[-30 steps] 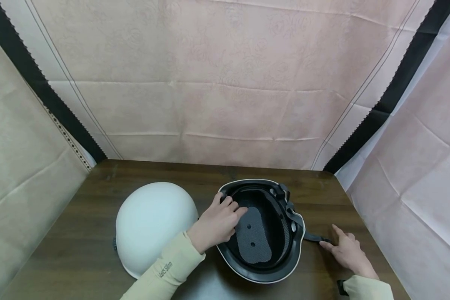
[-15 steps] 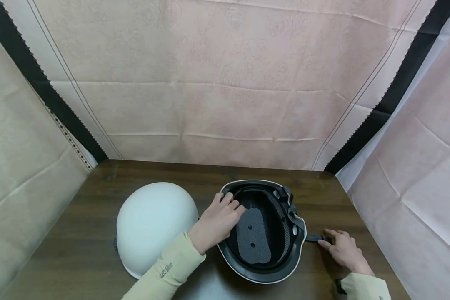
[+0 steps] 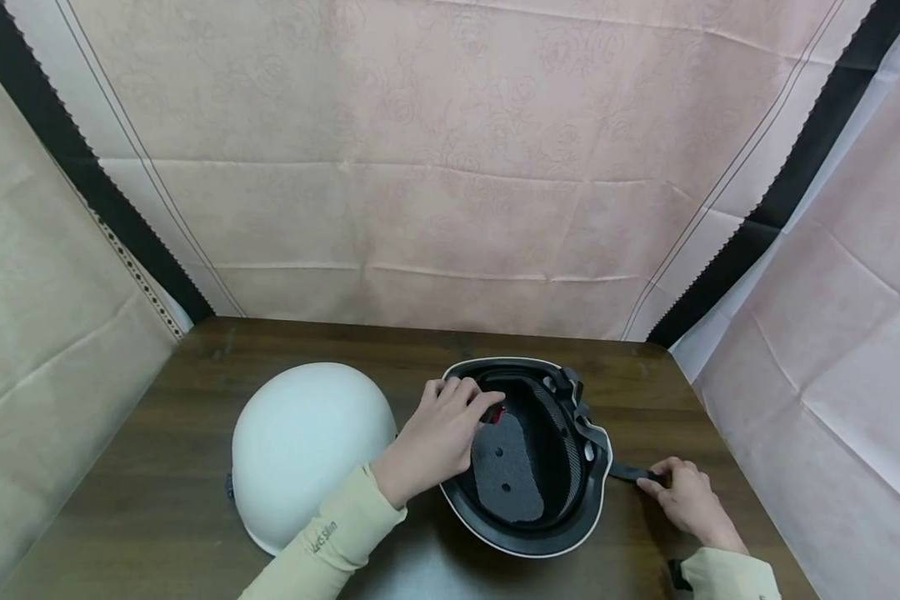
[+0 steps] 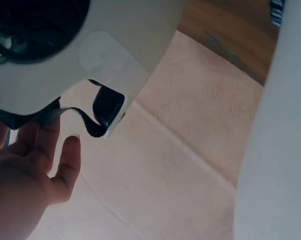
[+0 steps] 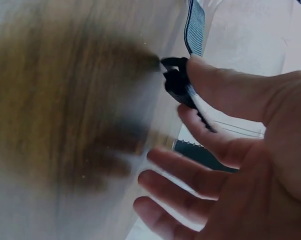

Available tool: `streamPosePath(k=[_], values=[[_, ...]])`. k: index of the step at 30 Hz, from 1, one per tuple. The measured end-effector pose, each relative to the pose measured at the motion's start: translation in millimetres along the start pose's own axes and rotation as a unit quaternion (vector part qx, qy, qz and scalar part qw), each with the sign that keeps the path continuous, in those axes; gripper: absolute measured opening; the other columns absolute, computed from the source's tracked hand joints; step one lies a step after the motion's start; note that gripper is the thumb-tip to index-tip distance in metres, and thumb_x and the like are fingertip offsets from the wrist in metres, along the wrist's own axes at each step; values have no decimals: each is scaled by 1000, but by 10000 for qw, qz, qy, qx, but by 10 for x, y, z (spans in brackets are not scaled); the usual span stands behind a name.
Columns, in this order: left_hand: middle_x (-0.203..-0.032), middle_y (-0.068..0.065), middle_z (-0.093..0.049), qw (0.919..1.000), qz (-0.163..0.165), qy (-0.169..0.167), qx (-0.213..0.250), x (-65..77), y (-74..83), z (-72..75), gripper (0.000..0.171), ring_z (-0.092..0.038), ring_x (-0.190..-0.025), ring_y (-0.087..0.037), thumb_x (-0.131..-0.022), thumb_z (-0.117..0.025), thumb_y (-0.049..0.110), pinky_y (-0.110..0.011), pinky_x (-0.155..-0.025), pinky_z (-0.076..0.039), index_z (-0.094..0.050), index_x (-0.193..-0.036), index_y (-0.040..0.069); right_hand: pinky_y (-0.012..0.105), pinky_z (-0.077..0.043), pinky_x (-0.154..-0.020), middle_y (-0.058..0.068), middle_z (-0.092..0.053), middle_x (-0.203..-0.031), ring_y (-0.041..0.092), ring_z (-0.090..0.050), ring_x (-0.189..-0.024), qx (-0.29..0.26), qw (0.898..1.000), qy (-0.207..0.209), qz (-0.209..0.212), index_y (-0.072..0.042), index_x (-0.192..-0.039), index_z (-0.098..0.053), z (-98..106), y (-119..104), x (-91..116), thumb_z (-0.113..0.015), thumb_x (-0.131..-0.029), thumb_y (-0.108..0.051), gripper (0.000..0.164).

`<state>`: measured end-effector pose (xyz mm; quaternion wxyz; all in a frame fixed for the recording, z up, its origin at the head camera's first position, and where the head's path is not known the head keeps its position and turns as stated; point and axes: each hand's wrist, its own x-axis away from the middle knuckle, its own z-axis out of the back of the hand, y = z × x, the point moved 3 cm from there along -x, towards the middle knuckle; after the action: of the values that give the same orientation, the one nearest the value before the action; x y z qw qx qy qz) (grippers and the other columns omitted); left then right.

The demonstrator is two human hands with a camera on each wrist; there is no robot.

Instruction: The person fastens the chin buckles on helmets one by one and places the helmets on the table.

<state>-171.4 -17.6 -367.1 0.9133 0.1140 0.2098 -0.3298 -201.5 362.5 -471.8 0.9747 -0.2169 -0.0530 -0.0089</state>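
An upturned helmet (image 3: pixel 525 546), white outside with a black padded lining, lies on the table. My left hand (image 3: pixel 435 433) is over its left rim, and a small black-and-red buckle (image 3: pixel 493 413) shows under the thumb and fingers. The left wrist view has the left hand (image 4: pixel 35 165) at the helmet's dark strap (image 4: pixel 83 116), fingers bent beside it. To the right of the helmet, my right hand (image 3: pixel 690 504) pinches the black buckle (image 5: pixel 178 82) at the end of the other strap (image 3: pixel 624 472) between thumb and index finger; its remaining fingers spread loosely.
A second white helmet (image 3: pixel 311 450) stands dome up at the left, close beside my left forearm. The brown wooden table (image 3: pixel 157 492) ends at pale fabric walls (image 3: pixel 450 167) behind and on both sides.
My left hand has shifted slightly at the rim, and the black-and-red buckle has come into sight under it. The right hand's raised index finger has come down onto the strap end.
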Motion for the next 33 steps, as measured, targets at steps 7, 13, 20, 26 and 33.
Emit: streamPosePath(k=[7,13,20,26,33], values=[[-107,-2,-53,9872,612,211,1459,-9,-28,49,26,-49,-99,-16,-99,-54,11,-39,-97,-39,-61,-125,11,34,-44,-64,10,-63,-90,20,-56,-75,-599,9977,308,-123,4,-108,-57,89,-28,44,-64,-95,-25,33],[-112,-1,-49,9715,769,361,2211,-12,-44,70,31,-46,-103,-16,-100,-49,6,-39,-97,-36,-57,-130,14,32,-46,-62,13,-65,-96,18,-58,-79,-960,9915,854,-221,3,-115,-59,217,-105,110,-57,-98,-32,38],[-109,0,-45,9559,749,487,2799,-16,-49,85,31,-42,-103,-17,-101,-46,6,-40,-91,-33,-65,-123,16,22,-39,-56,5,-62,-86,5,-51,-66,-1754,9545,2378,-413,-1,-108,-65,352,-224,182,-59,-97,-34,35],[-110,-2,-45,9430,944,513,3149,-10,-44,77,23,-42,-109,-22,-94,-64,14,-44,-94,-34,-63,-117,14,14,-38,-59,-17,-63,-85,-2,-52,-70,-2469,9146,3187,-317,-1,-97,-59,419,-313,254,-62,-96,-27,26],[-98,1,-50,9404,748,1094,3131,-25,-48,106,21,-51,-97,-16,-84,-70,-3,-50,-100,-29,-58,-92,12,19,-32,-43,-17,-71,-85,0,-45,-49,-3161,8666,3758,887,5,-99,-50,503,-500,289,-63,-93,-2,16]])
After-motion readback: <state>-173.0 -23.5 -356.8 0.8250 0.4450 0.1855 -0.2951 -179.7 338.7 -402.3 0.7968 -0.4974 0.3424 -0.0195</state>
